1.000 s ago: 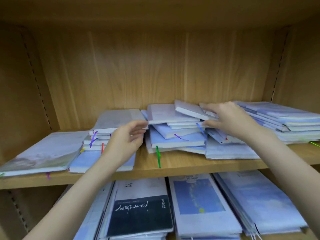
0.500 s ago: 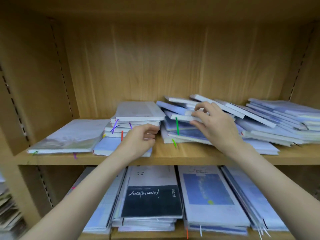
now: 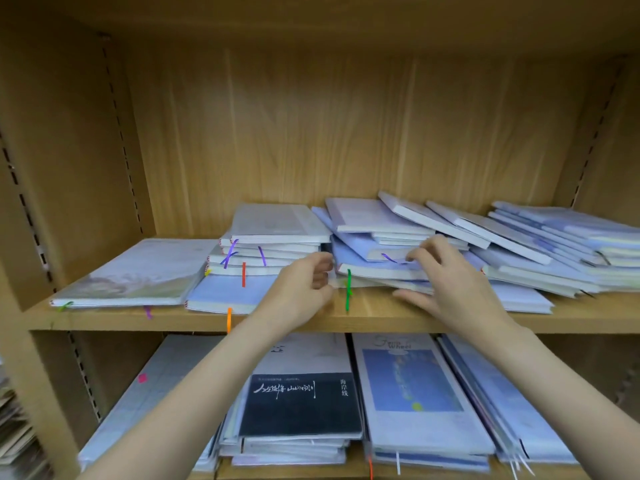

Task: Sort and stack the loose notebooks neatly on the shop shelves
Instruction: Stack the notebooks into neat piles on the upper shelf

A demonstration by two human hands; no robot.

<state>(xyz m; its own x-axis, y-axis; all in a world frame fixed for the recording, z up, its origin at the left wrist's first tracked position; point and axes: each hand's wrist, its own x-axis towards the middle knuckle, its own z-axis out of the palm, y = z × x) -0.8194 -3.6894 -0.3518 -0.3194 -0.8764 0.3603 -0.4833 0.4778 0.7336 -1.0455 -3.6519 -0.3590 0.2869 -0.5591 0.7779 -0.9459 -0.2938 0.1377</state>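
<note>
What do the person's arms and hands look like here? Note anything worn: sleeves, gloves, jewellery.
Both arms are bare from the hands down to the bottom edge of the picture, with no sleeve in view. The left hand and right hand wear no gloves. No ring, watch or bracelet shows on the fingers or wrists that can be seen. No markings show on either arm.
</note>
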